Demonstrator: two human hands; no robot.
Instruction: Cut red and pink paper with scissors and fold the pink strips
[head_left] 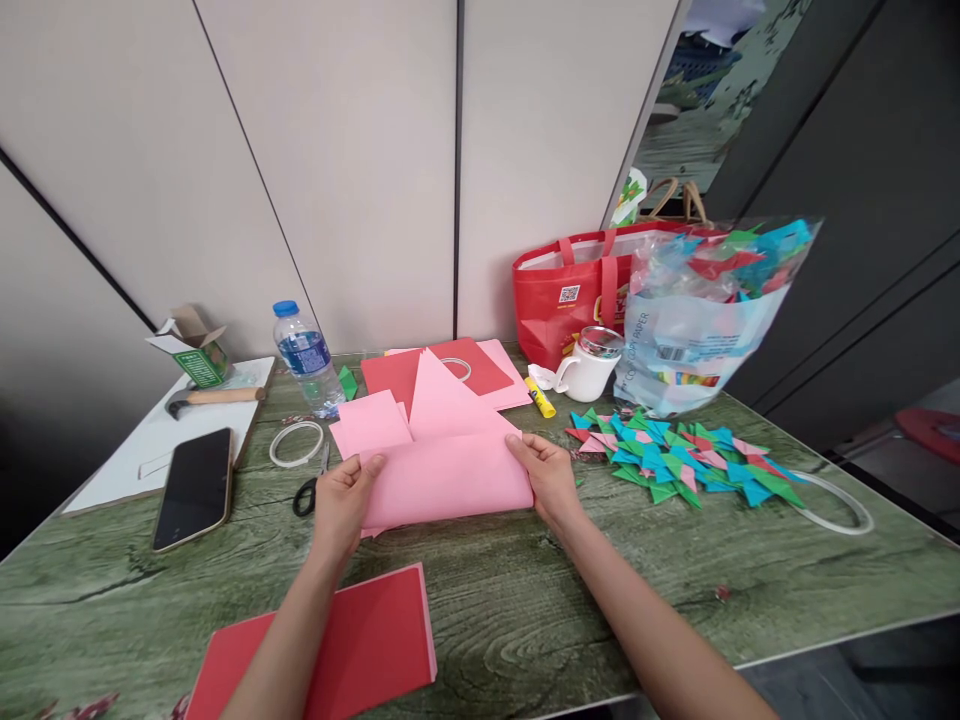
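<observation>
My left hand grips the left edge of a folded pink paper sheet, thumb on top. My right hand pinches the sheet's right edge. The sheet is bent over on itself above the green wood-grain table. Behind it lie more pink sheets, one pointing up as a triangle, and red sheets. A red paper stack lies under my left forearm near the front edge.
Black scissors, a tape ring, a phone and a water bottle sit left. Right: folded coloured triangles, a plastic bag, white mug, yellow glue stick, red tote.
</observation>
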